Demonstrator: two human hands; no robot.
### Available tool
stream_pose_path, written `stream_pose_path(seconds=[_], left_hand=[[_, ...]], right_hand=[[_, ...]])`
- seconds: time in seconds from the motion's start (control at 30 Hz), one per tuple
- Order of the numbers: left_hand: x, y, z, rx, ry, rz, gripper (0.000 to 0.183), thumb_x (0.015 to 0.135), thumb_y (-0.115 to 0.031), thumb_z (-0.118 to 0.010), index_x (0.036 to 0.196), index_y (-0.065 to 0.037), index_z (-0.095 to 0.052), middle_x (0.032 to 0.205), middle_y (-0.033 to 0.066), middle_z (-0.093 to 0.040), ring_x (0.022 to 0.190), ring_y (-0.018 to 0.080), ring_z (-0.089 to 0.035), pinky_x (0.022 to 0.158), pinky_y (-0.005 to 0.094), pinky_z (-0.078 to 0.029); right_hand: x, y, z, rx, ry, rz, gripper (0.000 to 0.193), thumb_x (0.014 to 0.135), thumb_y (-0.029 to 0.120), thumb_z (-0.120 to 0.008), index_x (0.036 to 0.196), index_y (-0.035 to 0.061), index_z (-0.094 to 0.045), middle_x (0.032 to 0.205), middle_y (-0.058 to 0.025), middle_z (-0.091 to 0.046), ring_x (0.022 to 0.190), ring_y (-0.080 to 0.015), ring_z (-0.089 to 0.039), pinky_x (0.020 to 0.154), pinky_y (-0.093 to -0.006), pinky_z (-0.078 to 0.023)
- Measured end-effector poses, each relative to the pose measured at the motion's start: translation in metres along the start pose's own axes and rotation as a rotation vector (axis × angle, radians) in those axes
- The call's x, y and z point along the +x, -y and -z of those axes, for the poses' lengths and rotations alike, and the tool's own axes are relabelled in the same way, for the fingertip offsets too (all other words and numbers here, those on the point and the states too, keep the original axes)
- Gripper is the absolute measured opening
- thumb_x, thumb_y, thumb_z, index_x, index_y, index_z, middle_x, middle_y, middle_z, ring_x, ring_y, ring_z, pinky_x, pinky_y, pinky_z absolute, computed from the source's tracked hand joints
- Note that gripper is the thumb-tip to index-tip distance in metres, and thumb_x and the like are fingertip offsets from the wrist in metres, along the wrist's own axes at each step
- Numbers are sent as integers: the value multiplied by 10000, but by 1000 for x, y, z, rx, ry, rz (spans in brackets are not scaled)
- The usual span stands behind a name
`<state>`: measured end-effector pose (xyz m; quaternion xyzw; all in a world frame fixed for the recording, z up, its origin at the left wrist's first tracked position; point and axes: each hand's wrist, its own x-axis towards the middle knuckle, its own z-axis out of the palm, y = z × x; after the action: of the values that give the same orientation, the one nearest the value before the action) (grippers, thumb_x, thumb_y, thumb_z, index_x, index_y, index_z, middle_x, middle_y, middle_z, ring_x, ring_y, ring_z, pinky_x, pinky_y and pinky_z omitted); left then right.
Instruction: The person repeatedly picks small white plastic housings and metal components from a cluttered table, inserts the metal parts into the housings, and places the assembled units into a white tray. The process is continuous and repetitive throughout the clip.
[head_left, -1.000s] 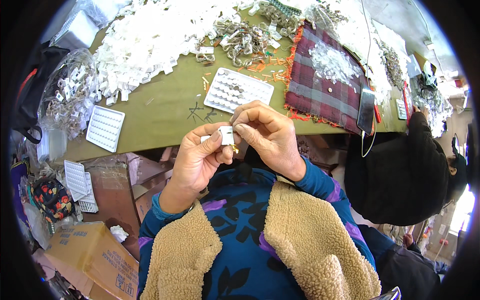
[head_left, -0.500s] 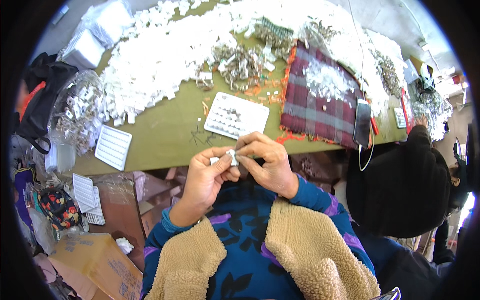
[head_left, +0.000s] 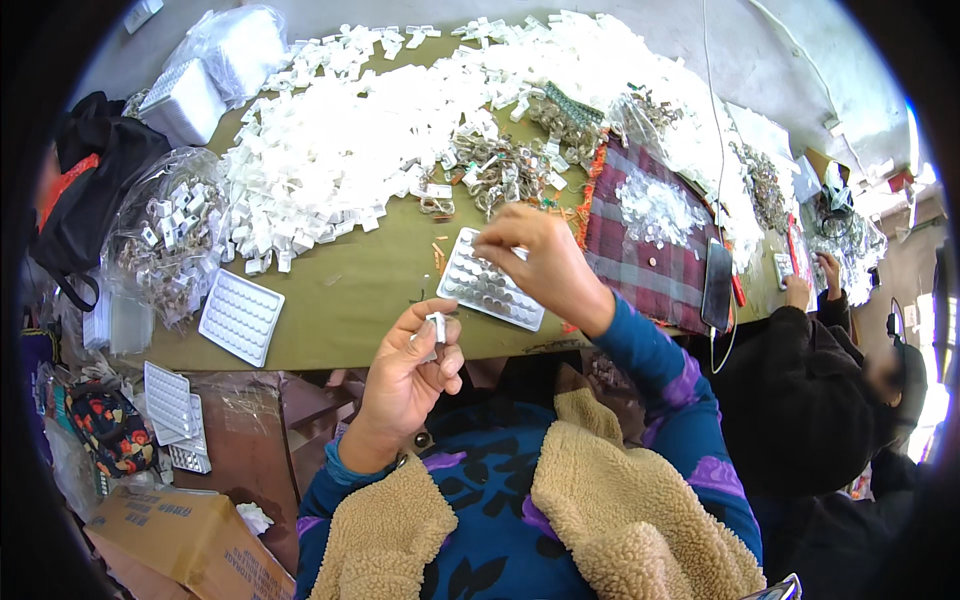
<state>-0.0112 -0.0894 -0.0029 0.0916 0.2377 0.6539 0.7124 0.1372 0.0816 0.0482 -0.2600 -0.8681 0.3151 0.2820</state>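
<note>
Pinching a small white piece [head_left: 438, 325] between thumb and fingertips of the left hand [head_left: 403, 368], near eight o'clock from the middle of the head view; curling the other fingers of that hand loosely below; presenting the piece outside the white tray [head_left: 465, 260], at about seven o'clock from it; too small to make out in finer detail.

Holding the right hand [head_left: 540, 258] at two o'clock from the middle, bent at the fingers and partly covering the far end of the tray; unable to tell whether pressed together or slightly parted at the tips, and likewise unable to tell of anything gripped there or of any contact with the tray; showing round grey discs [head_left: 505, 297] in some of the tray's wells.

Facing a broad heap of white pieces [head_left: 330, 150] between ten and eleven o'clock on the green desk [head_left: 340, 272]; likewise facing a tangle of brownish strips [head_left: 495, 172] at twelve, and a plaid cloth [head_left: 640, 275] between two and three, strewn with clear bits [head_left: 655, 208]; bordered at three by a dark phone [head_left: 717, 285] and, farther out, by a co-worker's hand [head_left: 798, 290]; flanked near nine by a second tray [head_left: 242, 318] and a clear plastic bag [head_left: 170, 225]; set lower, near eight, beside a cardboard box [head_left: 185, 540].
</note>
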Motion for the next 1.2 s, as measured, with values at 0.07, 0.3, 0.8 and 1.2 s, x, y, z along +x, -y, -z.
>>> stream_pose_path(seconds=[0.07,0.3,0.8,1.2], left_hand=[[3,-8,6,-82,101,-10,208,1022,-251,-528,1029,-43,-528,952,66,-512,661,117,-534,510,225,-488],[1,-22,22,-5,-24,56,217,1036,-231,-482,985,-30,-545,852,67,-534,645,118,-526,477,205,-426],[10,-21,29,-16,-66,35,197,1014,-180,-510,1123,-28,-571,867,58,-574,683,136,-530,522,229,-420],[17,-11,-7,134,-76,-180,264,956,-167,-653,1161,-11,-599,883,54,-611,707,119,-560,560,236,-450]], right_hand=[[30,-12,-11,-117,13,60,79,804,51,-701,850,-13,-702,796,-140,-626,699,-300,-628,653,-369,-498],[98,-54,-43,-451,9,45,142,806,39,-620,884,6,-734,823,-175,-631,790,-359,-638,720,-423,-510],[117,-66,-5,197,-21,-238,162,894,87,-694,933,-58,-634,777,-62,-679,666,-93,-617,583,-253,-510],[42,-10,6,819,-2,-381,121,931,88,-665,975,-6,-603,756,-43,-646,619,-104,-632,534,-231,-521]])
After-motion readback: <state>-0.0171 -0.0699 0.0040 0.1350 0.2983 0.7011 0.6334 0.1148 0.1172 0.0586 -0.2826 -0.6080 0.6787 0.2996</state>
